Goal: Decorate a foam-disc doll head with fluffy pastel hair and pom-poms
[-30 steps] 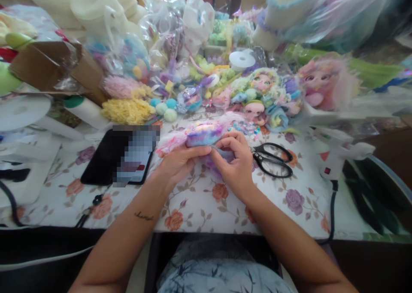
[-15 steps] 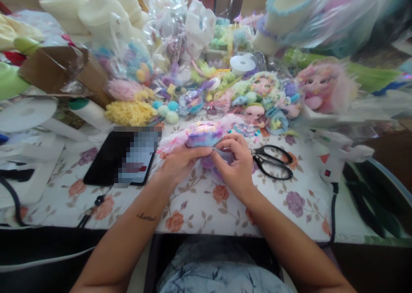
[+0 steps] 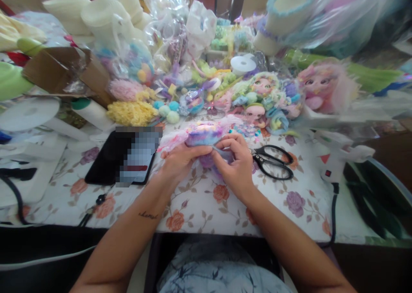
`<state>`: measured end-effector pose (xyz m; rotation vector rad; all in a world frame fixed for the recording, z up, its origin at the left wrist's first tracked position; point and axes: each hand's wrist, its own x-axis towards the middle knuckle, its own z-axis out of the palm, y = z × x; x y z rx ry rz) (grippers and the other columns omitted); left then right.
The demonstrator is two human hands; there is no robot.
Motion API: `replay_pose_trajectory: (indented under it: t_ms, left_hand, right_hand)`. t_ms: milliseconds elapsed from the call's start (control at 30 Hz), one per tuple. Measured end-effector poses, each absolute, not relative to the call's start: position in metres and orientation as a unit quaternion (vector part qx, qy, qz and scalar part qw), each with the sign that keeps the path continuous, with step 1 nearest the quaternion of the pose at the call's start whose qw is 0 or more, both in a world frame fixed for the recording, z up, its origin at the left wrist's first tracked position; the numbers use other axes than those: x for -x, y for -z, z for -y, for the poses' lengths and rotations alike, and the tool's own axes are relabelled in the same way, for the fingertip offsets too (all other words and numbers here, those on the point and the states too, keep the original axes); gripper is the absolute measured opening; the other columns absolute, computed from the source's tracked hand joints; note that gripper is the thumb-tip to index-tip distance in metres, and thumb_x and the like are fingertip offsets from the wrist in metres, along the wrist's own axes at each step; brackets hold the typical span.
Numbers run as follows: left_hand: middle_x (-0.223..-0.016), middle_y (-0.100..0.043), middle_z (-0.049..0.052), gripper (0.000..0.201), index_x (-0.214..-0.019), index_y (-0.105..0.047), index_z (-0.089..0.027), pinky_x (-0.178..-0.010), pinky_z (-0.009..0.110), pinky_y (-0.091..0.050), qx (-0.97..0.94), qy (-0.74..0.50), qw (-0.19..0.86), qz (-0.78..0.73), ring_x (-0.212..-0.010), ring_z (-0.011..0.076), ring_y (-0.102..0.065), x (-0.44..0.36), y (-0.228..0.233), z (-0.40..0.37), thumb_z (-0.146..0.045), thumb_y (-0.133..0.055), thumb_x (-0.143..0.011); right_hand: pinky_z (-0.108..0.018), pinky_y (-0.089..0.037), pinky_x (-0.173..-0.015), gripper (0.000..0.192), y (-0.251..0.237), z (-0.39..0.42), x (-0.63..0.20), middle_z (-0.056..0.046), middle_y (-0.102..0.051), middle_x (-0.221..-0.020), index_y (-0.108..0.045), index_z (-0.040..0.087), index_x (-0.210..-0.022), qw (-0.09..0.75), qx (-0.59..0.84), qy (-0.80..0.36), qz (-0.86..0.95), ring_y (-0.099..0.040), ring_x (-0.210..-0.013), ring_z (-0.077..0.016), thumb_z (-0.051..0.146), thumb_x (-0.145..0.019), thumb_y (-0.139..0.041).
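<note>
Your forearms come in over the table edge and meet just above the flowered tablecloth [image 3: 199,207]. Your left hand [image 3: 178,162] is curled under and against a fluffy purple-and-blue piece [image 3: 204,134], fingers closed on its near edge. Your right hand [image 3: 236,164] is pinched shut, thumb and forefinger on the piece's lower right corner. The piece sits between both hands, at the table's middle, partly lifted off the cloth. Judged from this, the piece is being worked by hand; how much remains cannot be told. The scissors [image 3: 273,162] lie flat just right of your right hand, untouched. The glue gun [image 3: 336,158] stands further right, also untouched. A dark tablet [image 3: 109,162] lies to the left. Beyond it sit a yellow fluff pile [image 3: 131,112], finished doll heads [image 3: 262,89] and a white ribbon spool [image 3: 243,63].
</note>
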<state>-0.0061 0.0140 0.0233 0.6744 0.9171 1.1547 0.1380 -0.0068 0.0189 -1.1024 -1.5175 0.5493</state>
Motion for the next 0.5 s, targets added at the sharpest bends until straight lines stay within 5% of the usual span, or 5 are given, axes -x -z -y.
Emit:
replay_pose_trajectory:
  t_ms: [500]
  left_hand:
    - [-0.068, -0.072, -0.001, 0.02, -0.069, -0.075, -0.016, -0.066, 0.028, -0.051, -0.277, -0.507, 0.697, -0.424, -0.062, 0.0128, -0.063, 0.0069, -0.0236, -0.015, -0.014, -0.089, -0.054]
  right_hand:
    - [-0.036, -0.05, -0.079, 0.008, -0.0179, 0.0067, -0.1377, -0.002, -0.059, -0.088, -0.061, 0.023, -0.077, 0.55, 0.476, -0.221, 0.649, -0.059, -0.087, -0.0198, 0.02, -0.082, -0.067]
